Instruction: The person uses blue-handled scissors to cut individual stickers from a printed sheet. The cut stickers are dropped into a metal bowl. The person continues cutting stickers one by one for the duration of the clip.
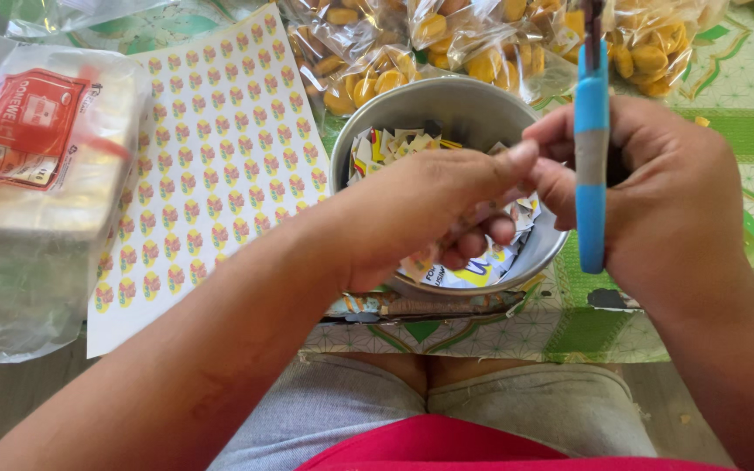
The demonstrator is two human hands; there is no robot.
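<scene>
Hovering over the metal bowl (412,113) in the head view, both hands meet at a small printed label (469,272). The left hand (421,218) curls narrow, pinching the label just below its fingertips; the right hand (656,201) is clenched round blue-handled scissors (592,157), which stand upright in front of its knuckles. Judging from this, the blades, hidden here, sit close to the left fingers and could nick them, or the tiny label could slip into the paper scraps (394,144) below.
</scene>
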